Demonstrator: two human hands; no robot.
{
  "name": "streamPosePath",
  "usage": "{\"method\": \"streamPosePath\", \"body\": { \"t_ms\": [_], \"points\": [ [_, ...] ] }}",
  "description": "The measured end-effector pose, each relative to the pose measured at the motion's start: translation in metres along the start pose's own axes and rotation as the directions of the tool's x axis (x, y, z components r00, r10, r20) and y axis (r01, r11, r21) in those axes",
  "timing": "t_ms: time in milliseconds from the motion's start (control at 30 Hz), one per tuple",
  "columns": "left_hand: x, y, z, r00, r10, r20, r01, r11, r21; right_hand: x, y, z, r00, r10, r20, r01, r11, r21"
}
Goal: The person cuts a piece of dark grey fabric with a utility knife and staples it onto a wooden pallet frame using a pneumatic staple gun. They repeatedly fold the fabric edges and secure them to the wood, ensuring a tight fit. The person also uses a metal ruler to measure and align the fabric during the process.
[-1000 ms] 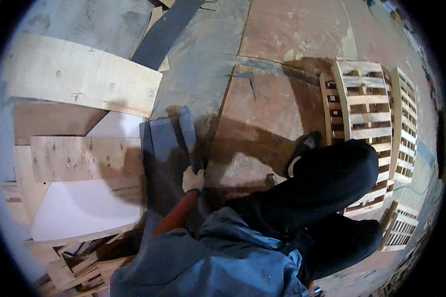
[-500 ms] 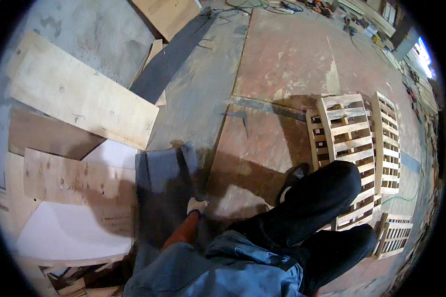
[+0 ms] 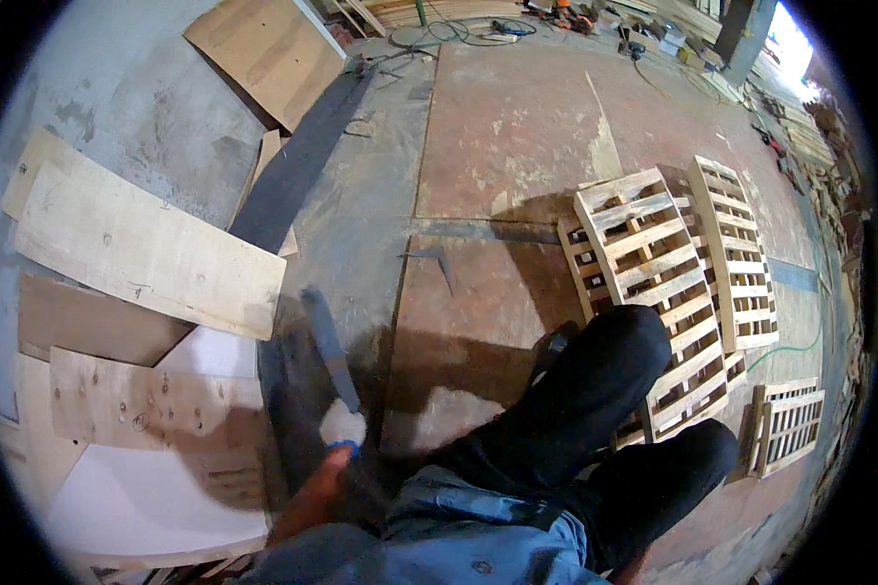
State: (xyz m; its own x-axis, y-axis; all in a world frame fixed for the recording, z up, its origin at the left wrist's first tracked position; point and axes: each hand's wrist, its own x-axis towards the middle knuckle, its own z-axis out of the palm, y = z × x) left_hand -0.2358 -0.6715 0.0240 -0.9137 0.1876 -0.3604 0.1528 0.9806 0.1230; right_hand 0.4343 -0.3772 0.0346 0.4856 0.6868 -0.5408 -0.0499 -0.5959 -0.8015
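My left hand [image 3: 343, 426], in a white glove with a blue cuff, is closed at the lower left. It grips the near end of a long, flat blue-grey blade-like tool [image 3: 328, 341]. The tool points away from me and slightly left, over the dark floor strip; blur hides its exact kind. To the left of it lie a long pale plywood board [image 3: 146, 239] and a knotted plywood piece [image 3: 156, 395]. My right hand is out of sight; only a sliver of skin shows at the bottom edge, right of my blue shirt.
Slatted wooden pallets [image 3: 668, 292] lie beyond my bent, black-trousered legs, with a smaller slatted piece [image 3: 788, 427] farther right. An L-shaped thing [image 3: 442, 261] rests on the floor. A brown board [image 3: 263, 54] leans at the wall; cables [image 3: 449, 34] lie at the back.
My left hand has shifted left and slightly nearer me in the picture, and the tool in it now shows plainly. The view has turned, moving the pallets leftward.
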Motion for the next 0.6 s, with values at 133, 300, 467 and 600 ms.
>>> {"method": "streamPosePath", "body": {
  "t_ms": [133,300,467,600],
  "points": [
    [0.011,0.022,-0.127,0.972,0.210,0.109,-0.231,0.944,0.237,0.036,-0.043,-0.001,0.984,-0.174,0.048,0.175,0.984,-0.020],
    [-0.001,0.036,-0.163,0.970,0.241,-0.014,-0.237,0.963,0.125,0.080,-0.095,0.007,0.928,-0.343,0.148,0.353,0.935,-0.045],
    [0.015,0.034,-0.137,0.984,0.169,0.048,-0.175,0.957,0.230,0.096,-0.103,0.011,0.906,-0.357,0.225,0.384,0.919,-0.086],
    [0.023,-0.017,-0.085,0.971,0.036,0.235,-0.096,0.964,0.249,0.099,-0.088,0.006,0.916,-0.320,0.243,0.355,0.928,-0.118]
  ]
}}
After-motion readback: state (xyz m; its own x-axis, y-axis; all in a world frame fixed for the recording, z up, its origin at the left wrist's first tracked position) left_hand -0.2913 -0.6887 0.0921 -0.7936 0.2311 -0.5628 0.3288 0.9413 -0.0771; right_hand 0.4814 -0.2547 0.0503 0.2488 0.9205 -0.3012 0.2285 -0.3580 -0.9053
